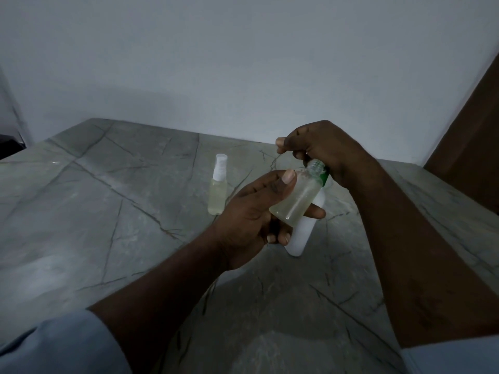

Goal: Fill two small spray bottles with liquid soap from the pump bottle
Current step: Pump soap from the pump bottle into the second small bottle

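My left hand [253, 214] holds a small clear spray bottle [298, 194], uncapped and tilted, with pale yellow liquid in its lower part. Its open threaded neck points up toward my right hand [321, 149], which is closed over the top of the white pump bottle [301, 236]. The pump head is hidden under that hand; a bit of green shows at the collar. The pump bottle stands on the table behind the tilted bottle. A second small spray bottle [218, 186], capped with a white sprayer and holding pale liquid, stands upright to the left.
Everything sits on a grey marble-look table [108, 211] with dark veins. A pale wall runs behind it. A brown panel [467, 130] stands at the right, and a dark object [9, 147] shows at the far left edge.
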### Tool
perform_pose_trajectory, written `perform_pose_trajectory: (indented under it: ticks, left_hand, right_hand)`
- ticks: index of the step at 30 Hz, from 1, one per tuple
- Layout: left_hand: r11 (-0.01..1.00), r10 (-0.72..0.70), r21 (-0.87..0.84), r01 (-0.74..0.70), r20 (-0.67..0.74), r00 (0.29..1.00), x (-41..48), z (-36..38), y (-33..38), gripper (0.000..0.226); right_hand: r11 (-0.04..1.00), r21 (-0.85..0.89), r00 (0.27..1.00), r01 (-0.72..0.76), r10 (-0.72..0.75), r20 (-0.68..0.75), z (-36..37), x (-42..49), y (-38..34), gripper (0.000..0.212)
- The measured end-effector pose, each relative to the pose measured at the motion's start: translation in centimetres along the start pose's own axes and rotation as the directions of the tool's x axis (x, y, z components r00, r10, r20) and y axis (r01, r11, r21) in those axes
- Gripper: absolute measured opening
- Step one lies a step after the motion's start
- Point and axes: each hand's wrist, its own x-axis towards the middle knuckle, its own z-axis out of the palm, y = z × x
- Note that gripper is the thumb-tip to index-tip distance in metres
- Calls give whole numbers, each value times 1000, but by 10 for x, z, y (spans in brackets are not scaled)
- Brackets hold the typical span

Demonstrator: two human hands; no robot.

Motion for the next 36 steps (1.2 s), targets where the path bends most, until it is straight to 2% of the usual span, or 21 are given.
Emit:
perform_pose_trajectory:
  ticks: [11, 20, 30, 36]
  left_hand:
    - [999, 4, -48, -3, 19, 1000, 2, -1, -2, 44]
    - [999, -2, -50, 3, 20, 1000, 1, -2, -1, 48]
    - [999, 9, -53, -7, 27, 1000, 3, -1, -1, 47]
    - [999, 8, -36, -8, 24, 1000, 3, -3, -2, 46]
  right_hand:
    - [998, -34, 993, 51, -55, -107, -2, -1, -3, 24]
    - [999, -38, 999, 1, -3, -47, 1, 2, 1, 14]
    - [996, -46, 989, 70, -76, -125, -3, 1, -2, 22]
    - [999, -24, 999, 27, -28, -28, -1, 2, 0, 21]
